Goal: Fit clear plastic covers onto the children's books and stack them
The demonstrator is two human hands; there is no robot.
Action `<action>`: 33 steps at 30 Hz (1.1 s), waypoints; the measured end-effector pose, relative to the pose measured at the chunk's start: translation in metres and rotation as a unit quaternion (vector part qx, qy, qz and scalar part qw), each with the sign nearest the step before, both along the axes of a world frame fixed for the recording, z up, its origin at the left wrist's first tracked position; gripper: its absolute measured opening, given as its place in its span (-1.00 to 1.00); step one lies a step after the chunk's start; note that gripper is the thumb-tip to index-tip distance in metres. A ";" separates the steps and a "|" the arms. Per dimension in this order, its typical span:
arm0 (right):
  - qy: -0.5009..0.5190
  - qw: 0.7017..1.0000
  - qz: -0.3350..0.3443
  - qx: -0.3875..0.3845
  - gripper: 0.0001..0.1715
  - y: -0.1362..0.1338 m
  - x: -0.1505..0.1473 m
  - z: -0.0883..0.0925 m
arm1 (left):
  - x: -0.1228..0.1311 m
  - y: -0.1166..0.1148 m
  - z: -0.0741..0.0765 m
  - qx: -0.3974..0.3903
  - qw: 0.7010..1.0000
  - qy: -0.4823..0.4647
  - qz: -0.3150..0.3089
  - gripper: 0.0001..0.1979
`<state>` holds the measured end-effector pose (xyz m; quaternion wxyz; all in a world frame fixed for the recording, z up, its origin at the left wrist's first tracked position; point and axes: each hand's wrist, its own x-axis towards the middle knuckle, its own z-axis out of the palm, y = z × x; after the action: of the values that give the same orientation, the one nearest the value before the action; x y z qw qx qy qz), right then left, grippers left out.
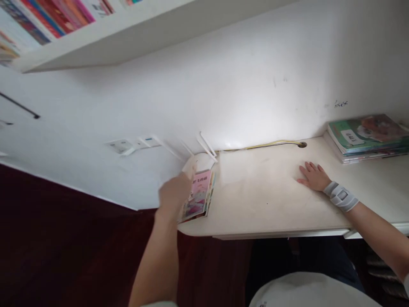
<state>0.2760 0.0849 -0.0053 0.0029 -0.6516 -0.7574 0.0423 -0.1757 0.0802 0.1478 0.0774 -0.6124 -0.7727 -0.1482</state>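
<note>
My left hand (pixel 175 192) is blurred and reaches to the left end of the white desk (pixel 262 200), right at a small stack of thin books with a pink cover (pixel 200 194). Its fingers seem curled at the stack's left edge, but the blur hides whether they grip it. My right hand (pixel 313 175) lies flat on the desk top, fingers spread, holding nothing; a grey strap (pixel 341 196) wraps the wrist.
A pile of green-covered books (pixel 367 136) lies at the desk's back right. A white router with antennas (pixel 203 155) stands behind the pink stack, and a yellow cable (pixel 265 145) runs to a desk hole. A shelf of books (pixel 47 17) hangs overhead.
</note>
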 end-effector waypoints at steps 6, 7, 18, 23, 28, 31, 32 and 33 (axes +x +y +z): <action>0.005 1.000 0.000 -0.001 -0.13 -0.001 -0.001 -0.001 | 0.051 0.026 0.015 0.187 0.925 -0.304 -0.128 -0.62; 0.009 1.000 0.000 0.000 -0.12 -0.001 -0.001 -0.001 | 0.072 0.033 0.000 0.159 0.883 -0.409 -0.167 -0.58; -0.004 1.000 -0.009 -0.009 -0.12 -0.002 -0.005 0.004 | 0.136 0.055 -0.130 -0.085 0.772 -0.606 -0.171 -0.46; -0.012 1.000 -0.015 -0.007 -0.13 -0.003 -0.007 0.006 | 0.127 0.045 -0.141 -0.111 0.807 -0.555 -0.168 -0.48; -0.011 1.000 -0.011 0.007 -0.14 -0.003 -0.005 0.003 | 0.134 0.041 -0.140 -0.103 0.886 -0.413 -0.184 -0.51; -0.011 1.000 -0.009 0.010 -0.14 -0.002 -0.004 0.002 | 0.131 0.040 -0.136 -0.115 0.927 -0.287 -0.213 -0.55; -0.014 1.000 -0.009 0.009 -0.14 -0.002 -0.004 0.002 | 0.130 0.040 -0.135 -0.112 0.937 -0.247 -0.221 -0.57; -0.017 1.000 -0.010 0.008 -0.14 -0.003 -0.004 0.002 | 0.128 0.040 -0.135 -0.102 0.946 -0.210 -0.226 -0.58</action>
<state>0.2716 0.0824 -0.0032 -0.0048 -0.6597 -0.7511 0.0254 -0.0477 0.1206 0.0131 -0.1851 -0.7309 -0.6233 -0.2074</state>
